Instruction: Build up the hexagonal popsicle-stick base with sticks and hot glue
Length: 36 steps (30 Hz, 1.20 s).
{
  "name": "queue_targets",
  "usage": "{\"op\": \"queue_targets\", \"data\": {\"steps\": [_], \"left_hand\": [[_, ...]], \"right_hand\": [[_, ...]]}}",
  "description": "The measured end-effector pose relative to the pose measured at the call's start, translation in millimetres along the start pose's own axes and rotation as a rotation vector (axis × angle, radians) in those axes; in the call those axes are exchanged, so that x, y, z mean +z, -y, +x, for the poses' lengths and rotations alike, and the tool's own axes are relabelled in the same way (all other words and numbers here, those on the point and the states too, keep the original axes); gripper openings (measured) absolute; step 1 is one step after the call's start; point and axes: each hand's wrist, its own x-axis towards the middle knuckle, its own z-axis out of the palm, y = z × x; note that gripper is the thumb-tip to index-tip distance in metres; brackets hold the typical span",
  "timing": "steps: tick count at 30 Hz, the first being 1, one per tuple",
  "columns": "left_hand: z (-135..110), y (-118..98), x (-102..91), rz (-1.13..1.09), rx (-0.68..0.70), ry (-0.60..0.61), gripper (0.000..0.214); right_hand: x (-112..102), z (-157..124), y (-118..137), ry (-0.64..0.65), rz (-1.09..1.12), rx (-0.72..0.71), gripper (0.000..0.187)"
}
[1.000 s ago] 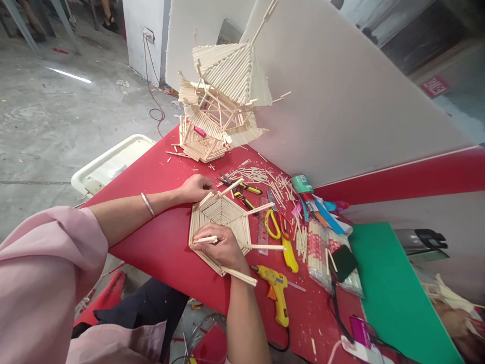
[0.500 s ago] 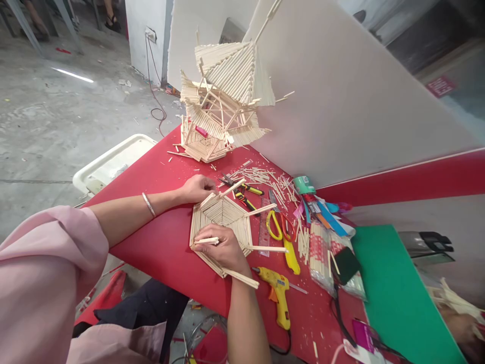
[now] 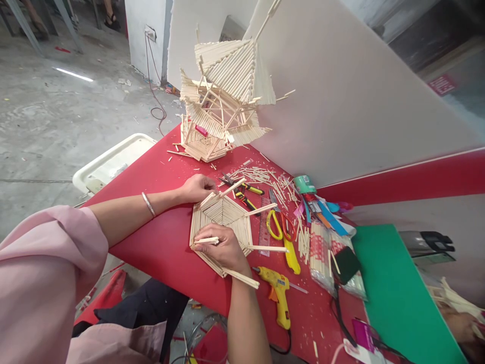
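A flat hexagonal panel of wooden sticks (image 3: 224,212) lies on the red table (image 3: 162,237). My left hand (image 3: 196,188) rests on its far left corner with the fingers curled onto the sticks. My right hand (image 3: 223,246) lies on the near edge of the panel, fingers closed round a short wooden stick (image 3: 206,240) that points left. Long sticks jut out from the panel's corners.
A tall stick-built tower (image 3: 223,96) stands at the table's far end before a white board (image 3: 341,101). To the right lie yellow scissors (image 3: 280,227), pliers (image 3: 246,194), a ruler (image 3: 264,227), a yellow glue gun (image 3: 278,296), packs of sticks (image 3: 320,250), a green mat (image 3: 394,293).
None of the hands or sticks has visibly moved; only the camera has shifted slightly.
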Motion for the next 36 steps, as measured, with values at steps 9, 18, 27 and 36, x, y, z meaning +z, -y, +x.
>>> {"op": "queue_targets", "data": {"steps": [9, 18, 27, 36], "left_hand": [[-0.6, -0.3, -0.1, -0.005, -0.002, 0.003, 0.024], [-0.6, -0.6, -0.9, -0.002, 0.014, 0.002, 0.024], [-0.8, -0.9, -0.5, -0.003, 0.0, 0.006, 0.025], [-0.4, -0.7, -0.2, -0.003, -0.002, 0.004, 0.024]], "right_hand": [[-0.4, -1.0, -2.1, 0.002, 0.011, 0.007, 0.023], [-0.3, -0.6, -0.1, 0.002, -0.006, 0.003, 0.027], [0.2, -0.4, 0.4, 0.002, 0.001, -0.014, 0.024], [-0.2, -1.5, -3.2, 0.004, 0.011, -0.014, 0.022]]}}
